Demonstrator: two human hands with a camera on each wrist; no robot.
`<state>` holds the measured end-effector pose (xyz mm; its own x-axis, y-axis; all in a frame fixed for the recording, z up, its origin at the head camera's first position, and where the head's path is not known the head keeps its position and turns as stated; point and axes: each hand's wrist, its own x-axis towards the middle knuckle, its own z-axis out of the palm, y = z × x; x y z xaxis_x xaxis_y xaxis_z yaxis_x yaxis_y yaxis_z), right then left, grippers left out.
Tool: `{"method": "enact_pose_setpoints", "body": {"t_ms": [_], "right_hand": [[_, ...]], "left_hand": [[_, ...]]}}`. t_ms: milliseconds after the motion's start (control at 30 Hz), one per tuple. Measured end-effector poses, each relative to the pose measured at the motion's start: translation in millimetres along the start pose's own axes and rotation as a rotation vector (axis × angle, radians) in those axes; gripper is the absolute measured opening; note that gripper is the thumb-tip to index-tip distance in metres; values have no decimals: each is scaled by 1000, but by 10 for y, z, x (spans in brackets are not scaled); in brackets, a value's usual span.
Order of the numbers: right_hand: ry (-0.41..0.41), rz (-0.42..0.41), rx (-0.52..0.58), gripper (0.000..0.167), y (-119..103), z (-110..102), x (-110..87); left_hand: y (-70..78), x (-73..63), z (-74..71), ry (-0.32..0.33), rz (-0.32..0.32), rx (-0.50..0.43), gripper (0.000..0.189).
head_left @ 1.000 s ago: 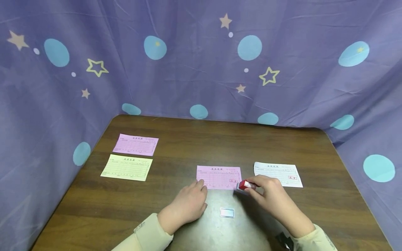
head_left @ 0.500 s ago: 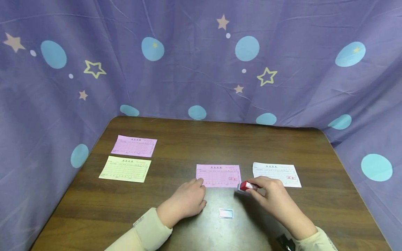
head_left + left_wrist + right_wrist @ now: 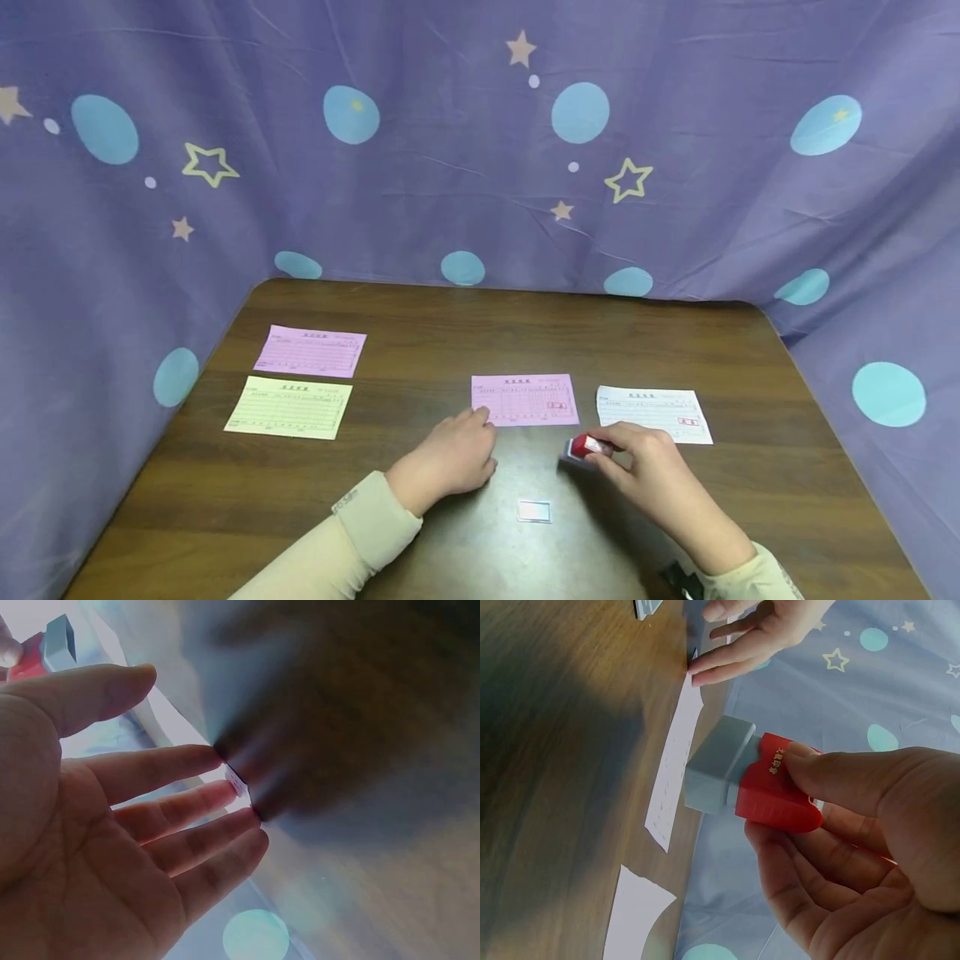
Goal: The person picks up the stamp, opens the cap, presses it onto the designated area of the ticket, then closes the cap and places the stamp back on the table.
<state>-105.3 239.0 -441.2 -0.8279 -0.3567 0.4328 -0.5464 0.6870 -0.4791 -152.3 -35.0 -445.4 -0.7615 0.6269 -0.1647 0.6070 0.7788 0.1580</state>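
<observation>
A person's right hand [image 3: 648, 463] grips a red-and-grey block-shaped plastic stamp [image 3: 587, 447] near the front right corner of a pink rectangular printed paper slip [image 3: 522, 400] lying on a brown wood-grain table [image 3: 420, 337]; the left hand [image 3: 452, 452], fingers extended, touches the slip's front left corner.

1. The middle pink slip [image 3: 525, 398] has slid forward, its near edge now farther off than that of the white slip [image 3: 645, 407].
2. It has also edged closer to the white slip.
3. The left hand [image 3: 447, 454] has moved forward with it.
4. A gap now shows between the middle pink slip and the stamp [image 3: 582, 446].
</observation>
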Motion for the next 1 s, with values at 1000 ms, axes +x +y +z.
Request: {"method": "enact_pose_setpoints", "body": {"t_ms": [1000], "right_hand": [[-25,22,1,27,-4,-47,-17]], "left_hand": [[-55,484,-13,-15,-20,9,27]]}}
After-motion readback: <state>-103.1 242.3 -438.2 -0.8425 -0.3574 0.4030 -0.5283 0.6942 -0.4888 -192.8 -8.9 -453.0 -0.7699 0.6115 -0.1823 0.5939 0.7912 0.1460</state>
